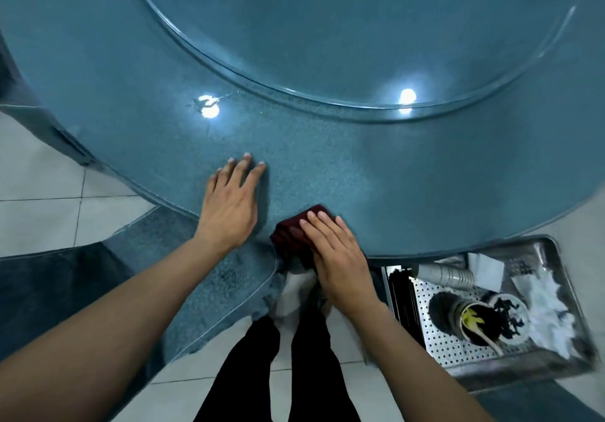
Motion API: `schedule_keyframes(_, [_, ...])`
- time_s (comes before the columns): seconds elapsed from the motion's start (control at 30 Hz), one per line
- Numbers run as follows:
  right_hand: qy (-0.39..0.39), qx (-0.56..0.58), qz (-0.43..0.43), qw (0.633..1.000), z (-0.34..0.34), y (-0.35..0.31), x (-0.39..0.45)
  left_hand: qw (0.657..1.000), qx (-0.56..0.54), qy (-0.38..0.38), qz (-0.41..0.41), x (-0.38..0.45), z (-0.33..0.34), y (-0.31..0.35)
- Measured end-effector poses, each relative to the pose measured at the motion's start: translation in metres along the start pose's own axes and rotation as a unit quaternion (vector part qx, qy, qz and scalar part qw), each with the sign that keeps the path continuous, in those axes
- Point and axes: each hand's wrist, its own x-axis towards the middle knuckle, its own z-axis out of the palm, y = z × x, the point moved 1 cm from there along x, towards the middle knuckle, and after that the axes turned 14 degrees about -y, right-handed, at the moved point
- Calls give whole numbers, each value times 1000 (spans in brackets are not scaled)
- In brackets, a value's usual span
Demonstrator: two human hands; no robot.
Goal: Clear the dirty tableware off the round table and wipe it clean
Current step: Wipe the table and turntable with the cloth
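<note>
We've got the left hand (230, 207) flat on the blue counter (327, 146), fingers (244, 167) straight and a bit spread, holding nothing. The right hand (337, 251) sits just beside it at the counter's near edge, fingers (322, 226) straight and close together, pressing down on a dark red cloth (294, 231) that pokes out past the fingertips. Off to the right of that hand, lower than the counter, a metal tray (556, 290) holds cups (474, 320) and crumpled tissue (546, 300), and the glass turntable (360, 28) sits well beyond both hands.

bare forearms, no sleeves showing; black trousers (262, 372) below
</note>
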Motion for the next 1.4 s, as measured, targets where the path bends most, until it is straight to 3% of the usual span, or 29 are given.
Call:
schedule_keyframes(0.3, [43, 48, 123, 990, -62, 16, 31, 994, -49, 21, 91, 2, -41, 31])
schedule_keyframes(0.57, [93, 82, 130, 984, -124, 62, 73, 992, -40, 34, 112, 48, -72, 63])
schedule_keyframes(1.1, [118, 2, 111, 987, -223, 292, 249, 998, -7, 63, 2, 208, -88, 145])
schedule_keyframes(1.2, [56, -29, 162, 985, -223, 331, 265, 998, 3, 53, -24, 230, -91, 136])
schedule_keyframes(1.3, [-36, -92, 147, 984, -211, 354, 271, 997, 1, 59, -55, 244, -93, 115])
schedule_keyframes(1.4, [-19, -104, 168, 980, -204, 360, 277, 991, -17, 82, -108, 254, -97, 80])
